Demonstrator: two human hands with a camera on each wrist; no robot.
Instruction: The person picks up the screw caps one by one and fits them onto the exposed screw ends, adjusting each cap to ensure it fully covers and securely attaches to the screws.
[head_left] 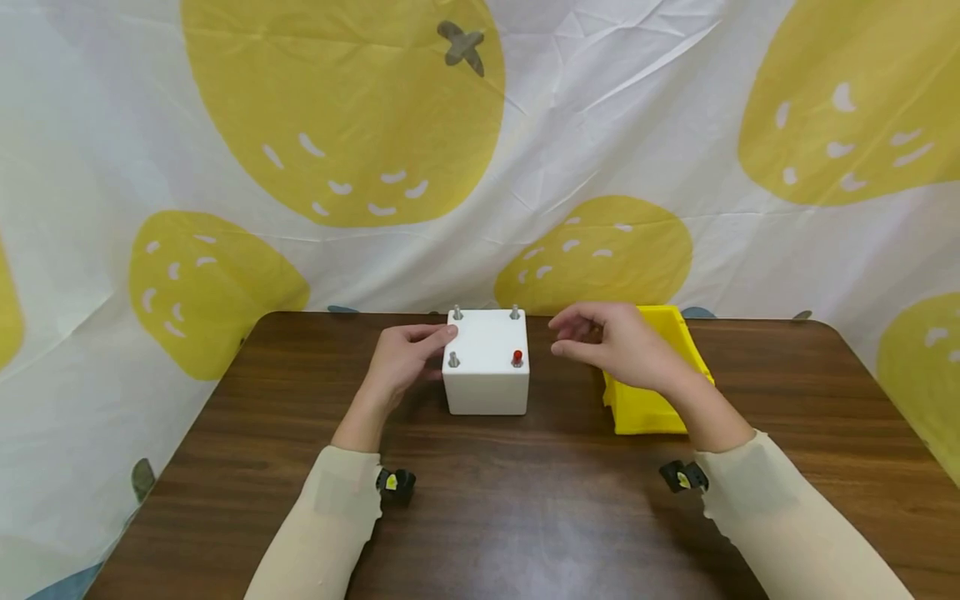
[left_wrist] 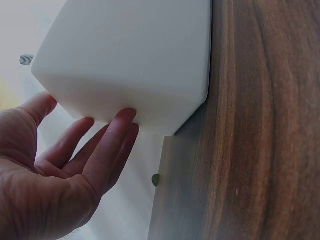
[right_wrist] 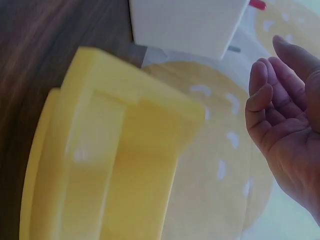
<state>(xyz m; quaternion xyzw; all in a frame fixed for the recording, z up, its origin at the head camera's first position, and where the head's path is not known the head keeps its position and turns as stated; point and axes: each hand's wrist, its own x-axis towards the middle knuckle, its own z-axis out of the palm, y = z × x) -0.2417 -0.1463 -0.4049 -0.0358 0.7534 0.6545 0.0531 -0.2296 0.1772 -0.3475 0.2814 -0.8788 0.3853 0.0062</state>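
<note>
a small red plastic-looking cap (head_left: pixel 517 356) sat on the near right one of four grey metal screw posts (head_left: pixel 453 360), up top on a smooth white square box (head_left: pixel 487 393). i couldn't tell if it was on tight, so a bump might've popped it off. the box could've slid or turned too, b/c the left hand (head_left: pixel 405 357) only touched it at one side: thumb on the top edge, fingers on the left wall, a bit bent, w/ no full grip. the right arm's cream sleeve (head_left: pixel 787 517) was near a bright yellow plastic bin (head_left: pixel 645 412), so a low arm might've shoved it.

the box stood flat on the dark brown wood tbl (head_left: pixel 525 517), btwn the hands, right next to the left one. the right hand (head_left: pixel 607 337) was up in the air, fingers loosely bent, holding nothing. the box was to its left, close but not touching, w/ the red cap on that side.
</note>
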